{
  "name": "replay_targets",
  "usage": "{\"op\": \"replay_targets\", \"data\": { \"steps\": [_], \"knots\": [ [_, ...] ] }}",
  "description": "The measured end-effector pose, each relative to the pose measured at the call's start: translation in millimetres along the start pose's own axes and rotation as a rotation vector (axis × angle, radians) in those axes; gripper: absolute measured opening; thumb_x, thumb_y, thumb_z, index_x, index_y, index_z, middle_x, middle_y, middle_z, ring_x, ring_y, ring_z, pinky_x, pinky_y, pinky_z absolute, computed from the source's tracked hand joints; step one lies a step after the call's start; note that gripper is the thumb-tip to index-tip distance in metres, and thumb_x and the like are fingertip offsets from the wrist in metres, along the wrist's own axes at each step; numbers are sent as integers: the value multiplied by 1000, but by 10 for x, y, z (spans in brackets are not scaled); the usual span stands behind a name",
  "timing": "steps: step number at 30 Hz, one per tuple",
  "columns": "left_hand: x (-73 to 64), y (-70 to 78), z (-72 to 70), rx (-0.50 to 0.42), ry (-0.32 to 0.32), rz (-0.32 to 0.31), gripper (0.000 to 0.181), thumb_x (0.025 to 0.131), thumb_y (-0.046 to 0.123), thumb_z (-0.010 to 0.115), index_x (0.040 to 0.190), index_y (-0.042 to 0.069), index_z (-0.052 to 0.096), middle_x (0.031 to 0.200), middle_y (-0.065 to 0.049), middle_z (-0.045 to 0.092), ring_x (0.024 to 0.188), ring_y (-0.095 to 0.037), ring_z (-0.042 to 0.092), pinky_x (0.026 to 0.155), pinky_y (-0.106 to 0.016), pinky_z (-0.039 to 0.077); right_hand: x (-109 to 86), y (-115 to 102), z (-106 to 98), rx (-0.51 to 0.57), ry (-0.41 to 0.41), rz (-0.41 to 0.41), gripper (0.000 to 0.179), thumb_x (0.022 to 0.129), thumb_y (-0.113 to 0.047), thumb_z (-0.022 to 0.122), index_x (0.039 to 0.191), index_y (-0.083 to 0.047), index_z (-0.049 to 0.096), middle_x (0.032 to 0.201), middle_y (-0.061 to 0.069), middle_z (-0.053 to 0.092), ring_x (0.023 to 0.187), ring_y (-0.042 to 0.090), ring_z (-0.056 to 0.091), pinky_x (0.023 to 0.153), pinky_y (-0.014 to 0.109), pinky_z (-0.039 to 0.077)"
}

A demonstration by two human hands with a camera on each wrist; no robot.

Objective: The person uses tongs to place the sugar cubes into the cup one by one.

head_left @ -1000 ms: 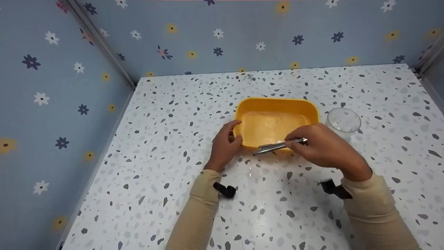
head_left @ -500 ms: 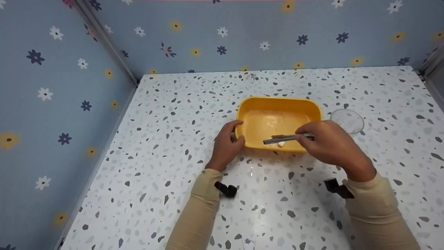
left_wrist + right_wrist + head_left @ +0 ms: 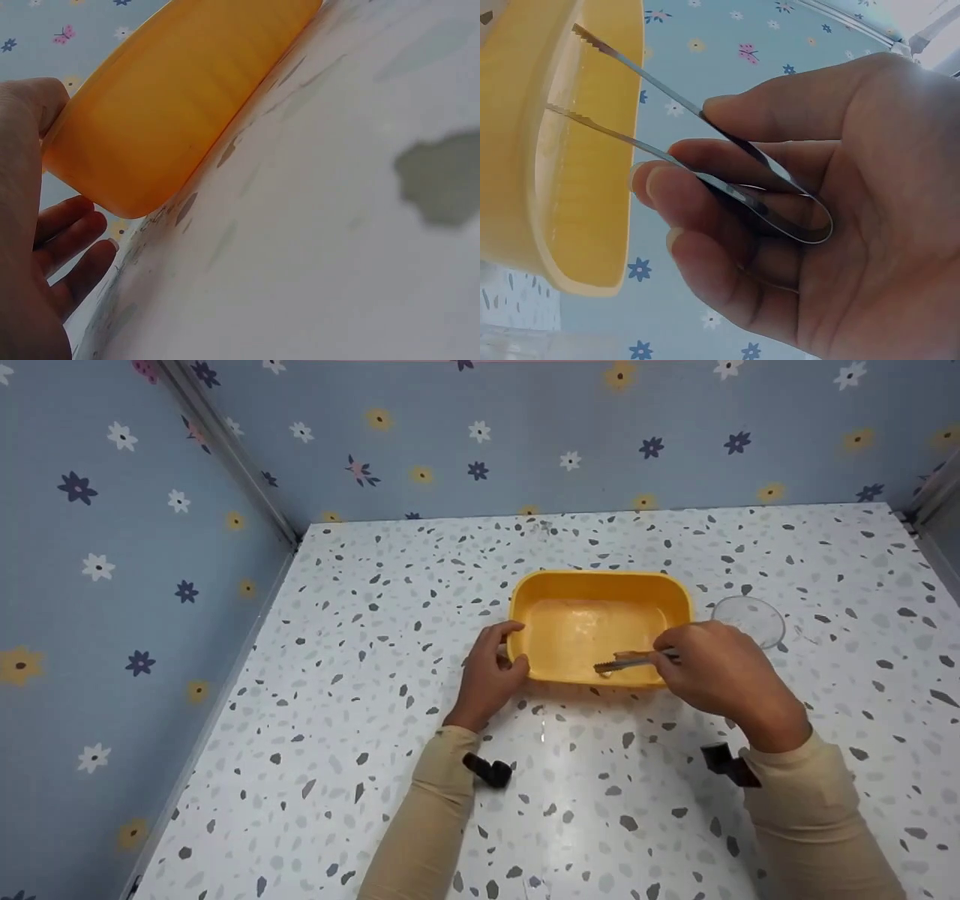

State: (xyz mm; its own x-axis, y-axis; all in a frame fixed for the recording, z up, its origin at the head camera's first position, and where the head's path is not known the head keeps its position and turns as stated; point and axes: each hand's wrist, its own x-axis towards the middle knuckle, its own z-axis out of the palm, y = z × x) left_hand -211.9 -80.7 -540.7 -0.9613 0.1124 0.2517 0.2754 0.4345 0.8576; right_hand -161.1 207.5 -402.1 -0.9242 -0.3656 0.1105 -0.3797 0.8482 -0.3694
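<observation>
A yellow plastic tub (image 3: 577, 641) sits on the speckled table. My left hand (image 3: 487, 682) holds its left end, thumb and fingers at the rim; in the left wrist view some fingers (image 3: 67, 236) extend beside the tub's wall (image 3: 150, 135). With my right hand (image 3: 716, 671) I pinch small metal tongs (image 3: 634, 660) over the tub's front right part. Their two serrated arms (image 3: 664, 88) stand apart in the right wrist view, nothing between them. Right under the tips lies a small whitish piece (image 3: 604, 673), mostly hidden by them.
A clear glass container (image 3: 750, 619) stands to the right of the tub, partly behind my right hand. Flower-patterned walls (image 3: 480, 435) close off the back and left of the table (image 3: 360, 607).
My right hand has moved slightly right, bringing the tongs from over the front rim to inside the tub. The whitish piece showed more clearly half a second ago. My left hand keeps its hold.
</observation>
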Motion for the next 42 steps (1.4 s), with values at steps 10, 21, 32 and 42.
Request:
{"op": "replay_targets", "data": {
  "steps": [10, 21, 32, 42],
  "knots": [
    [10, 0, 7, -16, 3, -23, 45, 89, 19, 63, 133, 19, 56, 132, 3, 52, 99, -12, 56, 80, -27, 51, 20, 16, 17, 7, -54, 31, 18, 92, -10, 66, 102, -1, 77, 89, 8, 72, 64, 21, 54, 59, 37, 43],
    [19, 7, 6, -46, 1, -43, 44, 91, 22, 64, 134, 21, 55, 133, 4, 51, 101, -13, 55, 82, -28, 51, 57, 14, 91, -32, -36, 14, 8, 89, -8, 72, 94, -5, 78, 79, 4, 67, 64, 22, 53, 60, 37, 44],
    [-19, 12, 10, -43, -5, -76, 42, 93, 24, 64, 134, 23, 55, 128, 2, 52, 97, -14, 55, 79, -28, 51, 47, -6, 166, -38, -20, -33, 8, 87, -4, 72, 85, -8, 77, 74, 2, 66, 60, 20, 52, 58, 37, 46],
    [13, 21, 28, -55, -8, -76, 42, 94, 24, 64, 135, 23, 55, 129, 1, 53, 98, -13, 56, 81, -29, 51, 68, 6, 210, -71, 29, -44, 9, 85, -2, 71, 81, -7, 77, 69, 1, 64, 56, 20, 50, 55, 36, 42]
  ]
}}
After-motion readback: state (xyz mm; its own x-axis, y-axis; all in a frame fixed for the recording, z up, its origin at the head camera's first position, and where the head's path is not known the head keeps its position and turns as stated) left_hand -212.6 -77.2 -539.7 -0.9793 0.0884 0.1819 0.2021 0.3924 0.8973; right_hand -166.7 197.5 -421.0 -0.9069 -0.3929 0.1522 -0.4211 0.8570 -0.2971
